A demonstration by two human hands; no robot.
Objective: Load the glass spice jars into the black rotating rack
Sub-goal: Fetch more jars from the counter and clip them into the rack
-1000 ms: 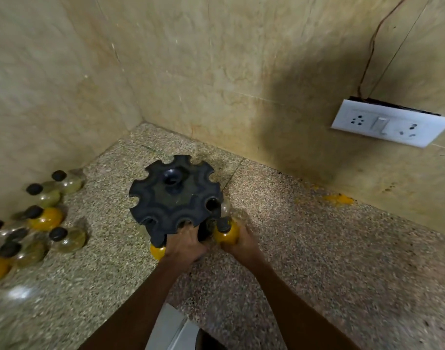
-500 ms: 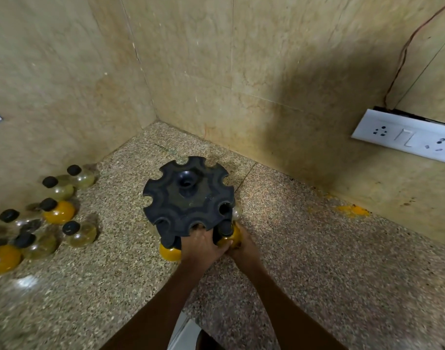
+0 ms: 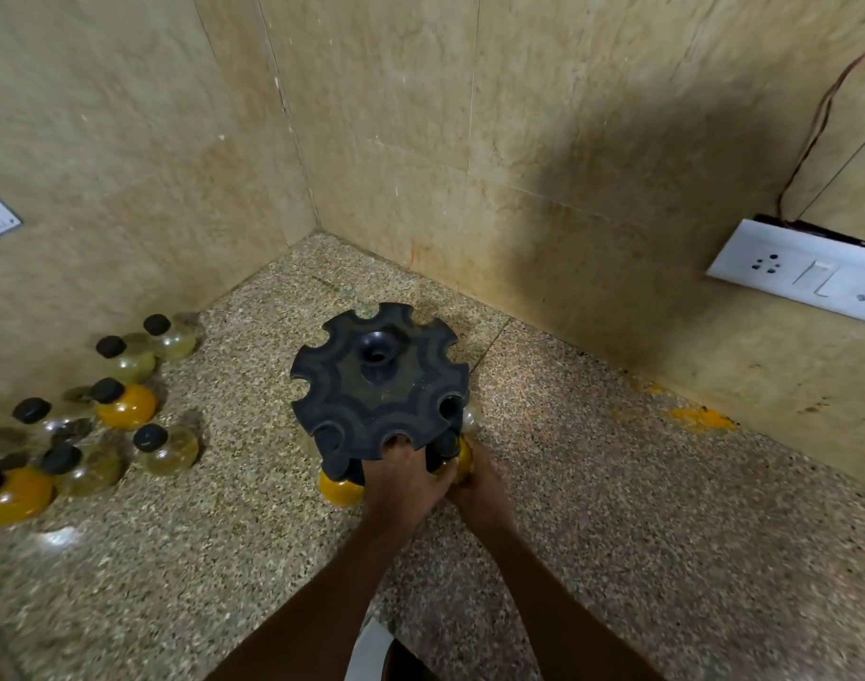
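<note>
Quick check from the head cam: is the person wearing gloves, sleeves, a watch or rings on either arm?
No gloves: the left hand and right hand are bare. Both forearms are uncovered up to the bottom edge of the frame, with no sleeve in view. No watch, bracelet or band shows at either wrist. The fingers are partly hidden by the rack, so rings cannot be ruled out.

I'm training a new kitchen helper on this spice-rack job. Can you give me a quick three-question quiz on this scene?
1. True or false: the black rotating rack stands on the speckled stone counter.
2. Which hand holds the yellow-filled jar at the rack's near edge? A) left hand B) right hand C) neither
3. Fill in: the waiting spice jars are grouped to the rack's ____ side.

Key: 1 true. 2 B; the left hand grips the rack's rim beside it. 3 left.
</note>
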